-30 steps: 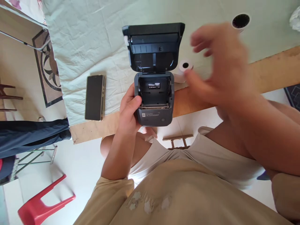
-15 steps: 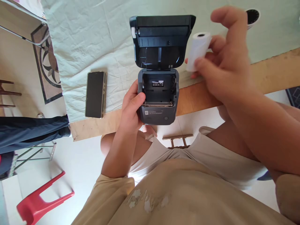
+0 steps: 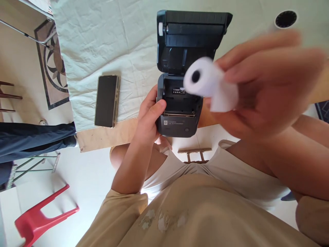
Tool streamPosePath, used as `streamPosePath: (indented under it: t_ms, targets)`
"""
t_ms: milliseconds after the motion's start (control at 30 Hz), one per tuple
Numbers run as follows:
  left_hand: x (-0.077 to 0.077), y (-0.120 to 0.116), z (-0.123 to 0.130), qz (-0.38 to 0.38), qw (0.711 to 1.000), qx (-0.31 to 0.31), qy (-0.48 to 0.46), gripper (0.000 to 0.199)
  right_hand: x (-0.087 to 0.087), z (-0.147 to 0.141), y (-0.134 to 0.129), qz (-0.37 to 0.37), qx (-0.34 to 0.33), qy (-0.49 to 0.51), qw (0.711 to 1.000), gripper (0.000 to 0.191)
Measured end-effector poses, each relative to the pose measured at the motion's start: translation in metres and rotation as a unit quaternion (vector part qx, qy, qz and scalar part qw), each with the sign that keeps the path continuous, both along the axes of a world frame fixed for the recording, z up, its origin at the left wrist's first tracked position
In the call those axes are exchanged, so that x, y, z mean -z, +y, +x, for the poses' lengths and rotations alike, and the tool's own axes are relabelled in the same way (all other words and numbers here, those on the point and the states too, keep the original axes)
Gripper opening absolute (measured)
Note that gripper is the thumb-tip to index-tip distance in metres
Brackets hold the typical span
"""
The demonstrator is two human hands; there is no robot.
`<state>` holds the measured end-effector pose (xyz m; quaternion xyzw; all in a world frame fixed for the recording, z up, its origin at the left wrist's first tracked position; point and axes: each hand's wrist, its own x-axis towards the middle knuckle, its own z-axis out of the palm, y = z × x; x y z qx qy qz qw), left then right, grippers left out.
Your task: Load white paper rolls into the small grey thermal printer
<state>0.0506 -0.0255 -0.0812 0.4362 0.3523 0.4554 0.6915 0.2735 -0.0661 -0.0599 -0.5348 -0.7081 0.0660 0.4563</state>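
A dark label printer stands at the table's front edge with its lid raised. My left hand is closed around its left side, the thumb on the rim of the paper bay. In my right hand, blurred by motion, is a white paper roll, its dark core hole facing left toward me. A short loose end of paper hangs from the roll near my fingers. The roll is held above the right part of the bay and hides some of it.
A phone lies on the pale cloth to the left. A white round container with a dark inside stands at the back right. On the floor at lower left is a red plastic stool; another person's dark trouser leg is beside the table.
My right hand has brought the paper roll left and nearer, turning it from upright to lying on its side. The printer has shifted slightly right in view, still in my left hand.
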Motion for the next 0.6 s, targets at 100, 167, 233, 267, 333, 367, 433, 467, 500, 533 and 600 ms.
streamPosePath:
  t_ms: [100,167,233,267,333,367,433,467,500,533,600]
  targets:
    - [-0.005,-0.002,0.0,-0.007,0.999,-0.019,0.03,0.028,0.0,-0.021,-0.002,0.085,-0.017,0.018,0.996,0.019]
    - [-0.008,-0.003,0.0,-0.01,0.998,-0.012,0.053,0.033,-0.002,-0.03,-0.001,0.084,-0.007,0.01,0.996,0.025]
    - [-0.009,-0.003,0.0,-0.014,0.998,-0.005,0.069,0.042,-0.004,-0.032,0.001,0.06,0.012,-0.008,0.998,0.026]
    - [-0.009,-0.003,0.0,-0.014,0.997,-0.002,0.07,0.044,-0.004,-0.03,0.003,0.048,0.01,-0.025,0.998,0.025]
    - [-0.007,-0.003,0.0,-0.012,0.999,0.004,0.052,0.041,-0.003,-0.026,0.007,0.03,-0.011,-0.052,0.998,0.023]
    - [-0.006,-0.003,-0.001,-0.01,0.999,0.01,0.037,0.036,-0.002,-0.023,0.008,0.027,-0.029,-0.058,0.998,0.023]
    - [-0.003,-0.002,-0.003,-0.004,1.0,0.023,0.009,0.03,0.002,-0.019,0.01,0.059,-0.05,-0.051,0.996,0.023]
    - [-0.001,-0.002,-0.004,-0.001,1.0,0.025,0.002,0.03,0.003,-0.017,0.011,0.093,-0.047,-0.049,0.993,0.023]
    - [0.001,-0.001,-0.005,0.002,1.0,0.028,0.0,0.03,0.005,-0.017,0.01,0.126,-0.039,-0.053,0.99,0.022]
    - [0.003,-0.001,-0.006,0.003,1.0,0.03,0.0,0.031,0.005,-0.017,0.009,0.152,-0.035,-0.064,0.986,0.022]
    - [0.008,0.002,-0.008,0.004,0.999,0.038,0.0,0.039,0.006,-0.018,0.005,0.179,-0.045,-0.084,0.979,0.02]
